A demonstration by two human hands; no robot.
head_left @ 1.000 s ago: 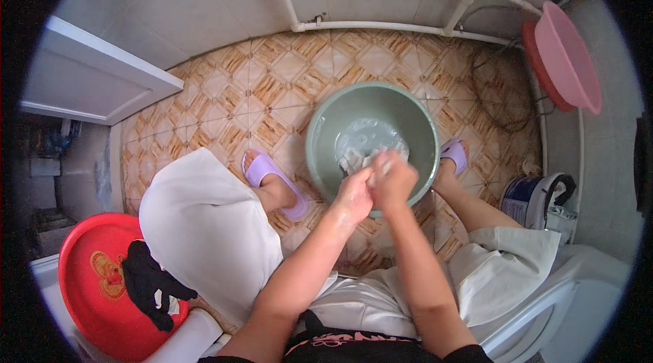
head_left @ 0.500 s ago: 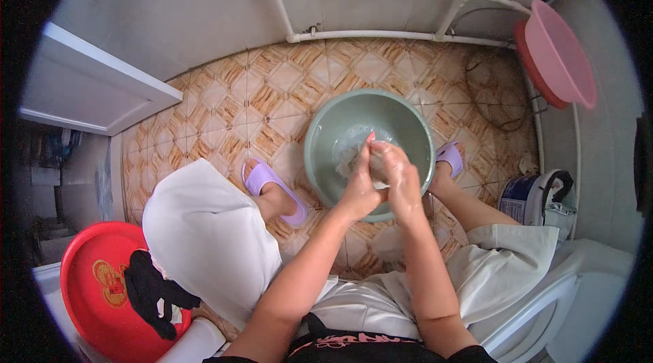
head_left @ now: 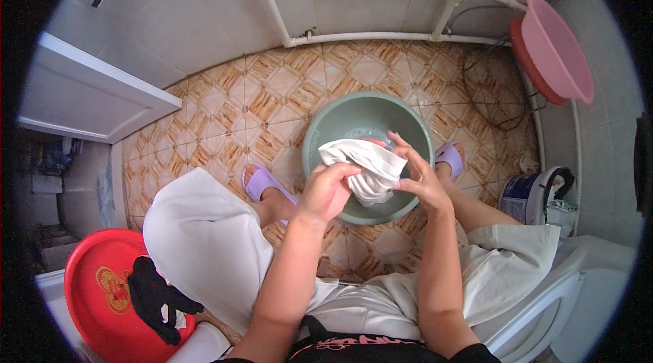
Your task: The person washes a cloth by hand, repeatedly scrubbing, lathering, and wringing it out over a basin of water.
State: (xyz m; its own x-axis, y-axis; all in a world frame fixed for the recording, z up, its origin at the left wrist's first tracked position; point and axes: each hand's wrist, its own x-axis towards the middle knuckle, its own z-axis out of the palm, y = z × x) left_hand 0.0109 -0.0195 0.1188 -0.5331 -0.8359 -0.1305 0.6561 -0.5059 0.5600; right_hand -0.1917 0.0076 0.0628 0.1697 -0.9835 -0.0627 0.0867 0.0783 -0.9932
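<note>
A crumpled white cloth (head_left: 368,167), bunched in folds, hangs over the near part of a grey-green basin (head_left: 315,133) on the floor between my feet. Its exact kind of garment does not show. My left hand (head_left: 329,189) grips the cloth's left side, thumb laid across the folds. On the other side, my right hand (head_left: 423,183) holds the right edge by the thumb, its other fingers bent and partly apart. Some sudsy water (head_left: 367,134) shows inside the basin beyond the cloth.
A red basin (head_left: 92,288) with dark and white clothes (head_left: 156,300) stands at lower left. Pink and red basins (head_left: 559,50) hang on the right wall. A blue-and-white container (head_left: 527,198) and a white toilet seat (head_left: 537,325) are at right; a white door (head_left: 95,94) is at left.
My hands, pressed together low in the basin before, have come apart and nearer to me. The white cloth, mostly hidden between them earlier, is now lifted and spread between them.
</note>
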